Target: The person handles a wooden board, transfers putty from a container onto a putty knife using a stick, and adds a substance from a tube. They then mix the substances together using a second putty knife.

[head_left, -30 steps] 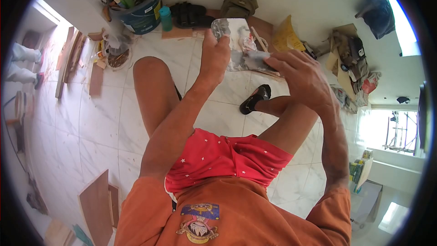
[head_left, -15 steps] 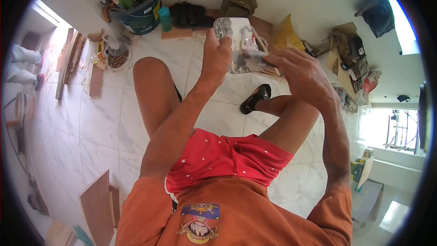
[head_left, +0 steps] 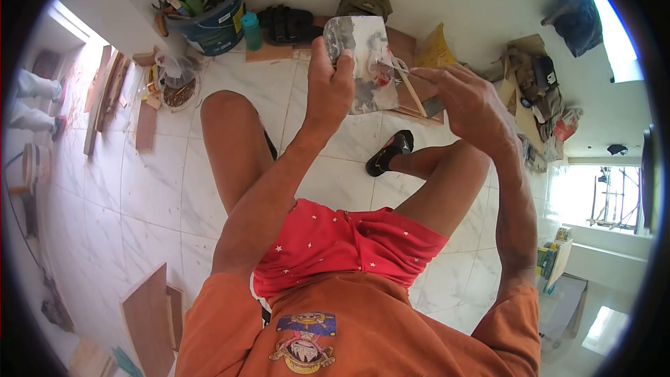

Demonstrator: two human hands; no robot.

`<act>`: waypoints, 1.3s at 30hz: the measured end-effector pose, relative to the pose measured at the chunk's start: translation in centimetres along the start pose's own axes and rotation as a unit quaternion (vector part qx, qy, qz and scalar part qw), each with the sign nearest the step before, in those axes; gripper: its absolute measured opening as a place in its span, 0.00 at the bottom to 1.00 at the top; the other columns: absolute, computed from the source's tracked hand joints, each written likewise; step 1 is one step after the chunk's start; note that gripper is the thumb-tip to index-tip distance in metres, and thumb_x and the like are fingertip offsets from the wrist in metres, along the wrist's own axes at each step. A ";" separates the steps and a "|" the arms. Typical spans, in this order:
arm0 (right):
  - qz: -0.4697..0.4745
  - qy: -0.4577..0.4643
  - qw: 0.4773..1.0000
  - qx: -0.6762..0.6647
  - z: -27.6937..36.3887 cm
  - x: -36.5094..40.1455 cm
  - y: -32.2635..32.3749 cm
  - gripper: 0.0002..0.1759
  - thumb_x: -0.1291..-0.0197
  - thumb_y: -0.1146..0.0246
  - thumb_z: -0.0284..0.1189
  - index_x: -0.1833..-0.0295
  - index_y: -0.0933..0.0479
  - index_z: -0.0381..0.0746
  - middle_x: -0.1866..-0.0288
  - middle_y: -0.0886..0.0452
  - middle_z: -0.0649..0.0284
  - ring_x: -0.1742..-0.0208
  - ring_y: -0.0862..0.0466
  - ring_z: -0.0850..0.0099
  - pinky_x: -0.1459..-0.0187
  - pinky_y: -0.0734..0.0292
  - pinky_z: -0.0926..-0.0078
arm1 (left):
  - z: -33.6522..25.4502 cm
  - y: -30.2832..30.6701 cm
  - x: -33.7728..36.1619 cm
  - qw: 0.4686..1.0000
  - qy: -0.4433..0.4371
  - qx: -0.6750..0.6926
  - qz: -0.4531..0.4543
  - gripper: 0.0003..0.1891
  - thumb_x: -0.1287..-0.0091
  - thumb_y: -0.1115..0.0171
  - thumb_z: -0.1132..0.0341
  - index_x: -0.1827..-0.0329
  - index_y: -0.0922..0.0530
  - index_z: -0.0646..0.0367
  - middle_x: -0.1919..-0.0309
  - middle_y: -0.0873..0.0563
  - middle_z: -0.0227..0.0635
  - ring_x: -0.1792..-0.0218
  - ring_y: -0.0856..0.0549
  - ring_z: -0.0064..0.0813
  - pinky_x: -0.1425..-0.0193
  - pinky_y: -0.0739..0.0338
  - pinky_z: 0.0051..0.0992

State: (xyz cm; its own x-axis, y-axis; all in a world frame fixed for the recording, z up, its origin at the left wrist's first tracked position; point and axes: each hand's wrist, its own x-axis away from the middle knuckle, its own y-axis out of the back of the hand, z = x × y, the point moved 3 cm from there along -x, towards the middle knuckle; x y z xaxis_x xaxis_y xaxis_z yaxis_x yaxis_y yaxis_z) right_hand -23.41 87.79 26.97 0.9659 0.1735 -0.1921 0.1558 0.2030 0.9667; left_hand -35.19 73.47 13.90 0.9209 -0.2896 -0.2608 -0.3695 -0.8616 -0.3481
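Note:
My left hand grips the near-left edge of a flat, rounded-corner plate, thumb on top. White paste is smeared over its face, with a red streak near the right side. In my right hand, fingers closed, is a putty knife seen nearly edge-on. Its tip reaches the paste on the right part of the plate. Both hands are held up in front of my knees, above the tiled floor.
By the wall stand a bucket of tools, a teal bottle, black sandals, a green bag and a yellow sack. Wood strips and a tub of debris lie left. Another person's legs show far left.
The putty knife has turned from a flatter, blurred pose to nearly edge-on and drawn slightly up and right. The plate has risen a little, and the red streak shows more.

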 end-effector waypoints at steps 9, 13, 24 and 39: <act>-0.035 0.019 0.999 0.009 0.1 -0.5 0.5 0.22 0.39 0.42 0.14 0.40 0.22 0.42 0.55 0.16 0.55 0.59 0.17 0.55 0.57 0.21 0.62 | -0.6 -0.2 0.0 0.999 -0.026 0.030 -0.003 0.08 0.26 0.50 0.71 0.49 0.31 0.66 0.59 0.22 0.35 0.60 0.26 0.19 0.53 0.26 0.23; -0.012 0.010 1.000 -0.002 0.5 -0.5 2.0 0.23 0.40 0.42 0.13 0.40 0.22 0.41 0.53 0.16 0.54 0.56 0.16 0.55 0.56 0.20 0.62 | -0.8 0.0 -0.1 0.999 -0.040 0.029 0.005 0.09 0.26 0.50 0.70 0.48 0.32 0.65 0.59 0.21 0.35 0.60 0.25 0.18 0.53 0.26 0.23; -0.024 0.044 0.998 0.043 1.4 -1.1 3.2 0.22 0.40 0.41 0.12 0.41 0.22 0.40 0.52 0.16 0.53 0.54 0.15 0.54 0.56 0.19 0.61 | -2.0 0.2 0.3 0.996 -0.066 0.054 0.009 0.13 0.24 0.50 0.69 0.41 0.31 0.63 0.52 0.20 0.31 0.53 0.25 0.16 0.43 0.29 0.21; -0.081 -0.004 0.996 -0.027 2.9 0.3 2.5 0.15 0.36 0.41 0.17 0.44 0.22 0.35 0.52 0.16 0.52 0.57 0.16 0.55 0.55 0.20 0.64 | -2.1 0.4 0.1 0.993 -0.071 0.094 0.006 0.15 0.23 0.50 0.68 0.38 0.34 0.62 0.48 0.21 0.33 0.50 0.24 0.18 0.41 0.29 0.22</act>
State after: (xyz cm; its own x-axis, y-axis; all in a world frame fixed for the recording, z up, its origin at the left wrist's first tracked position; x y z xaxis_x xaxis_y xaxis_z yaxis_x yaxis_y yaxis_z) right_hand -22.09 85.59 29.84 0.9303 0.1268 -0.3442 0.2996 0.2787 0.9125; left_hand -34.96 72.24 15.58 0.8944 -0.2263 -0.3858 -0.4095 -0.7613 -0.5028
